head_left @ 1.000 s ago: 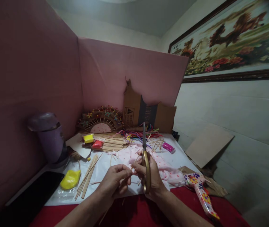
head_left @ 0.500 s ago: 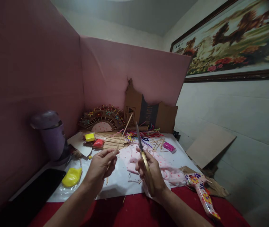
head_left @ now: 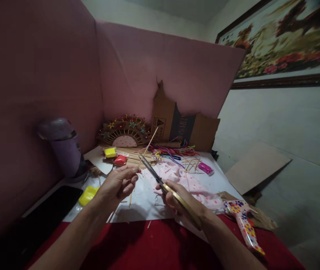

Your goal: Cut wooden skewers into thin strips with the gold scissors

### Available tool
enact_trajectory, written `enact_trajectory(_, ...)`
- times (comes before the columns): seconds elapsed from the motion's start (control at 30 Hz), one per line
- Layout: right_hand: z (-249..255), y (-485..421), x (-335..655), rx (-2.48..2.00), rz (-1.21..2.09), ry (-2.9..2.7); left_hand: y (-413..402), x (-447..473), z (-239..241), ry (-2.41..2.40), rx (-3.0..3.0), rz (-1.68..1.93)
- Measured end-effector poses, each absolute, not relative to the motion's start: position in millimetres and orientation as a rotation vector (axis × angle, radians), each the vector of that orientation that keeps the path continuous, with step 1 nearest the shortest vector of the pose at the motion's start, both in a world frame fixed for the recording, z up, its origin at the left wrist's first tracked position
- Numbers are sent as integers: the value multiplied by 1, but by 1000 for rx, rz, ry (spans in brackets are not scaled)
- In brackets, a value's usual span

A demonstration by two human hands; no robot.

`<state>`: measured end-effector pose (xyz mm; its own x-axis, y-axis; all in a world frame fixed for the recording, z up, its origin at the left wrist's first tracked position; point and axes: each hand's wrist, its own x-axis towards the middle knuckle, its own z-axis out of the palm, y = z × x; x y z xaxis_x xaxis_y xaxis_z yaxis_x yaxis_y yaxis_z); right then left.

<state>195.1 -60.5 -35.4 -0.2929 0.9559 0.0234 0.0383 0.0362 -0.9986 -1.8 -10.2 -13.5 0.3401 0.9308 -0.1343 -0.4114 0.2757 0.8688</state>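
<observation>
My left hand (head_left: 122,182) is closed in a pinch on a thin wooden stick (head_left: 150,142), which slants up and to the right. In my right hand (head_left: 181,197) is a pair of scissors (head_left: 156,174) with yellow handles, my fingers wrapped round them. The blade tips reach the stick just above my left fingertips; whether the blades touch it I cannot tell. Under and behind the scissors lies crumpled pink cloth with red dots (head_left: 193,185). Short stick pieces (head_left: 130,198) are scattered on the white sheet below my left hand.
A decorated cardboard fan (head_left: 126,131) leans at the back beside torn cardboard (head_left: 201,131). Yellow (head_left: 110,152) and red clay packs (head_left: 120,160) lie on a bundle of sticks. A purple flask (head_left: 67,153) and black phone (head_left: 55,204) are left; a flower-patterned glue gun (head_left: 246,225) is right.
The scissors have swung left from nearly upright, bringing their tips to the stick. The stick stays in my left hand. The camera view has shifted slightly.
</observation>
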Motion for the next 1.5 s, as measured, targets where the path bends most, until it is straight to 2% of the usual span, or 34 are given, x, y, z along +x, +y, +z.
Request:
enact_trajectory(0.23,-40,-60,198,-1191,1362,-1521,-10,1,-15,718,840,1072)
enact_trajectory(0.47,-50,-57,201,-1173,1394,-1455,-8,2,-21,729,896,1259)
enact_trajectory(0.7,-49,-54,199,-1221,1254,-1420,-6,12,-24,523,908,1545)
enact_trajectory(0.97,-53,-50,201,-1243,1338,-1273,1,26,-37,324,961,1543)
enact_trajectory(1.5,-48,-54,194,-1291,1333,-1271,-3,38,-32,486,1067,1453)
